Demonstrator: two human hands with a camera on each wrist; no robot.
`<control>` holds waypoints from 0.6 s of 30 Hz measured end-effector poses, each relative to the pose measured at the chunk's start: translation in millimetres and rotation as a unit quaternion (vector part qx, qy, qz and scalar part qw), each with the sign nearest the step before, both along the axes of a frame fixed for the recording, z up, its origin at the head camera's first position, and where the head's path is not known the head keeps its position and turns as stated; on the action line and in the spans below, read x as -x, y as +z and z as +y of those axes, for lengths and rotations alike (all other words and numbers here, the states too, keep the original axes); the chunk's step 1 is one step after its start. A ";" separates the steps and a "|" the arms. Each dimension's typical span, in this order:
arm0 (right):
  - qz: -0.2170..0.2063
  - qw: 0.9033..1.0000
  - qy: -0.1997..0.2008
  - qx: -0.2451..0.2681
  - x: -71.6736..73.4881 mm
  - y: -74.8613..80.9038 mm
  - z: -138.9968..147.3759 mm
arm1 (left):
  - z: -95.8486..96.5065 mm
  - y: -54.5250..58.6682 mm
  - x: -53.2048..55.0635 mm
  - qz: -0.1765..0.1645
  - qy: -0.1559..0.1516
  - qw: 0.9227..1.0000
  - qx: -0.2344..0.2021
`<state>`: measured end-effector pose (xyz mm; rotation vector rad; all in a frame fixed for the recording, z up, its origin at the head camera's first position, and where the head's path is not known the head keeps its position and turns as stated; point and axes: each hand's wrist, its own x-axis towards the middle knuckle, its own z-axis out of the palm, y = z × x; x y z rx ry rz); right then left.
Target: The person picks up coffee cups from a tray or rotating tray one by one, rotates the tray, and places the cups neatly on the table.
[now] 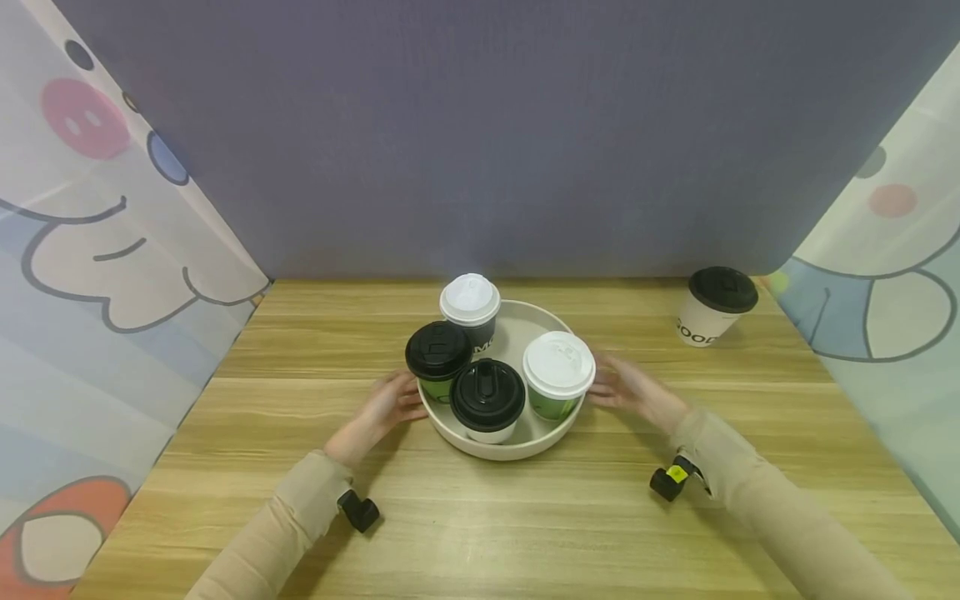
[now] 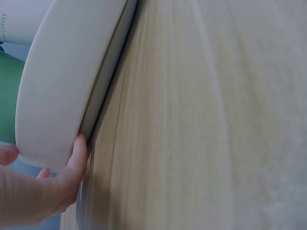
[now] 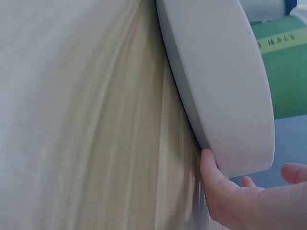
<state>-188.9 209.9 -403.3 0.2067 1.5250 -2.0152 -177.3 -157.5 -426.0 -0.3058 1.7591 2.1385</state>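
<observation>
A round cream tray (image 1: 501,452) stands on the wooden table, holding several lidded paper cups. Inside it are a black-lidded green cup (image 1: 437,390), a white cup with a black lid (image 1: 487,400), a green cup with a white lid (image 1: 558,367) and a dark cup with a white lid (image 1: 470,302). My left hand (image 1: 388,404) holds the tray's left side, fingertip low by its base and thumb at the rim in the left wrist view. On the opposite side my right hand (image 1: 628,390) holds the tray, a fingertip (image 3: 208,155) at its lower edge and the thumb near the rim.
Another white cup with a black lid (image 1: 708,312) stands on the table (image 1: 510,533) at the back right. A grey panel (image 1: 495,150) rises behind the table. Cartoon-printed curtains (image 1: 97,250) hang at both sides.
</observation>
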 end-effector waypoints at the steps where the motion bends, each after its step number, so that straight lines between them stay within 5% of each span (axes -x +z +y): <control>1: -0.001 1.000 0.002 0.003 -1.7 -0.2 0.3 | 0.0 -0.2 0.1 -0.001 0.001 1.000 0.000; 11: 0.016 1.000 0.004 -0.008 -17.4 -1.4 2.1 | 2.3 -0.1 -3.7 0.001 0.017 1.000 0.003; 18: 0.055 0.997 0.055 -0.016 -26.3 -3.8 5.8 | 3.1 -0.8 -8.0 0.000 0.016 1.000 0.005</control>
